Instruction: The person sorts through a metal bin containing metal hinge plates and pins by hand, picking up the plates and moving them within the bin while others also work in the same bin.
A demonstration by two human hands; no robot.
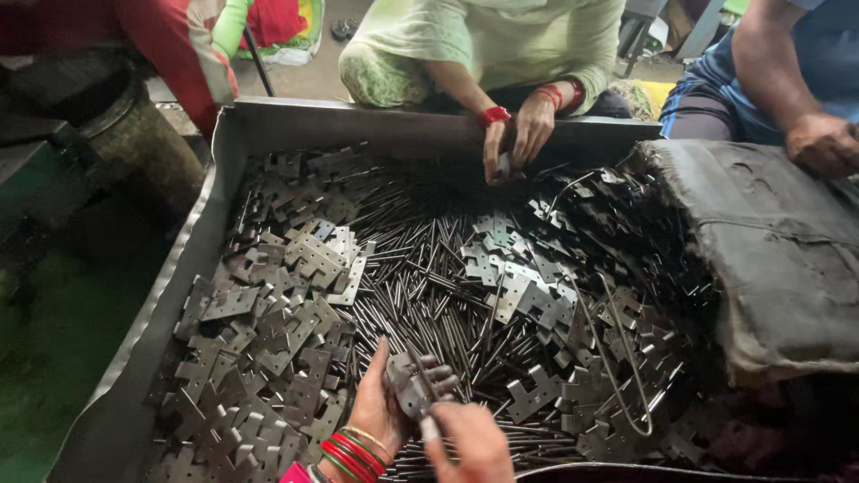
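Over tray (268, 116) | left hand (380, 411) grips hinge plate (412, 385) | right hand (470, 438) pinches pin (428, 420) | sack (769, 241) beside

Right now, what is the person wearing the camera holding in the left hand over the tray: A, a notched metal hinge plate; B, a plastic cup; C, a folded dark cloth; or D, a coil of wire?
A: the left hand grips a grey notched hinge plate above the tray of plates and thin pins, while the right hand pinches a pin against it.
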